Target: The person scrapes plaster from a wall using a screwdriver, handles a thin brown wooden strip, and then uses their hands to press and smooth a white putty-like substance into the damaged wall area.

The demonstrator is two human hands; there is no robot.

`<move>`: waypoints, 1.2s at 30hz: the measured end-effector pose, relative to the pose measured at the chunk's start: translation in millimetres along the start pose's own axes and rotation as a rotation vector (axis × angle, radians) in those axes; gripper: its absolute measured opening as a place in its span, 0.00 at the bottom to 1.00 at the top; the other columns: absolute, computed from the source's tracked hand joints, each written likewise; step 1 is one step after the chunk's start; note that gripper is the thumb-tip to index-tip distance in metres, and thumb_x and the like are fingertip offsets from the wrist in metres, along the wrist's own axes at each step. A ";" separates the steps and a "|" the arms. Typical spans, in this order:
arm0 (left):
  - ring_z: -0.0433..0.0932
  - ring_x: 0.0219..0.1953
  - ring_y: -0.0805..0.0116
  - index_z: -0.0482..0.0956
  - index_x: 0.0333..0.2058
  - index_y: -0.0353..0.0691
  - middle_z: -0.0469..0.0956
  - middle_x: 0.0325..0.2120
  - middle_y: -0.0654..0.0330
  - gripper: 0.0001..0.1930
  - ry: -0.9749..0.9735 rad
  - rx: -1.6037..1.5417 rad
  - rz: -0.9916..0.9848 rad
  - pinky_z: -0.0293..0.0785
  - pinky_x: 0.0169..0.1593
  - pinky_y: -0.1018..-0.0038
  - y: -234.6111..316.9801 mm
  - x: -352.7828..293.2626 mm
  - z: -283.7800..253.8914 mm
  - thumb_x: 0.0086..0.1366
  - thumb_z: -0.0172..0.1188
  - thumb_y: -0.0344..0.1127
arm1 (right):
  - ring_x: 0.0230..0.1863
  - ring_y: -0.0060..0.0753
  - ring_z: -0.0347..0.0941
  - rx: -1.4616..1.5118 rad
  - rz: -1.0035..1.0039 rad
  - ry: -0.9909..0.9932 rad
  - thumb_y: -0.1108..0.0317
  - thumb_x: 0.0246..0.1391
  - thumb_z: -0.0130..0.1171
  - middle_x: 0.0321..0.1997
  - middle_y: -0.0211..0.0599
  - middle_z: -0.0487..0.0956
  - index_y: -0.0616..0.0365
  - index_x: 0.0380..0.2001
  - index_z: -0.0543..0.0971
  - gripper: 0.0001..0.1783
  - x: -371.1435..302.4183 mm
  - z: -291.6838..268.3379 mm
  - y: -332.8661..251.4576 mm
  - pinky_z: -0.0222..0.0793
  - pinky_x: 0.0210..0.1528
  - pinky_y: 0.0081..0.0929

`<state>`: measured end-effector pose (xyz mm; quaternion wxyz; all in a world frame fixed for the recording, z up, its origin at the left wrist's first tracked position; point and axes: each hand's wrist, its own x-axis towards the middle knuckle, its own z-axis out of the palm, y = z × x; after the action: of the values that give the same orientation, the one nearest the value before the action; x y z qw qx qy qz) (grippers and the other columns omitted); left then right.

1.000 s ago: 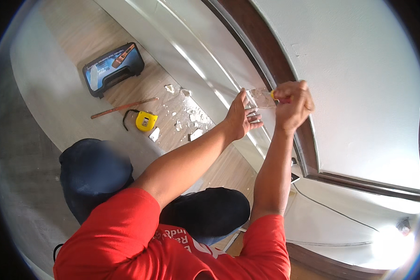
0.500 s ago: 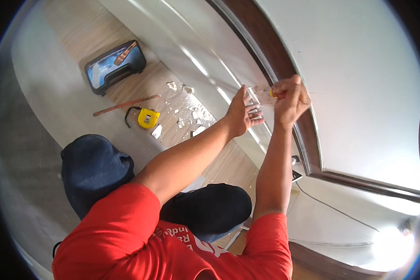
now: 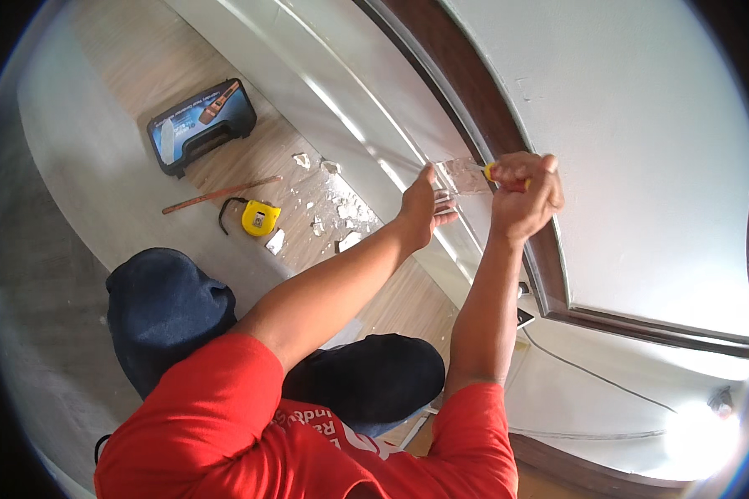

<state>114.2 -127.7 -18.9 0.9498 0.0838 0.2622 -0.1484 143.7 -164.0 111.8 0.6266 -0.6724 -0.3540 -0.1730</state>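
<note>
My left hand (image 3: pixel 422 205) pinches a loose strip of clear protective film (image 3: pixel 458 176) that lifts off the dark brown door frame (image 3: pixel 508 137). My right hand (image 3: pixel 524 193) is closed around a small yellow-handled tool (image 3: pixel 493 172), its tip hidden at the film's edge. Both hands are held up close together against the frame, the film stretched between them. I kneel on the floor, my knees below my forearms.
On the wooden floor lie torn white film scraps (image 3: pixel 333 212), a yellow tape measure (image 3: pixel 260 218), a pencil (image 3: pixel 220 195) and a black and blue tool case (image 3: pixel 201 125). A thin cable (image 3: pixel 595 376) runs along the wall base at right.
Both hands have shifted slightly up the frame and stay close together on the film. The view has tilted a little.
</note>
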 end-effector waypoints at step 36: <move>0.78 0.24 0.73 0.81 0.35 0.29 0.81 0.21 0.58 0.13 0.182 0.963 0.967 0.75 0.32 0.75 -6.3 38.6 17.6 0.62 0.60 0.37 | 0.19 0.29 0.66 0.020 -0.171 0.098 0.67 0.71 0.44 0.16 0.39 0.69 0.63 0.18 0.67 0.23 -49.6 -76.9 -74.1 0.66 0.22 0.29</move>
<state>152.1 -147.0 -24.7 0.7406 0.6161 0.1788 0.1999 74.3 -253.8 143.5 0.6326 -0.6244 -0.3807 -0.2550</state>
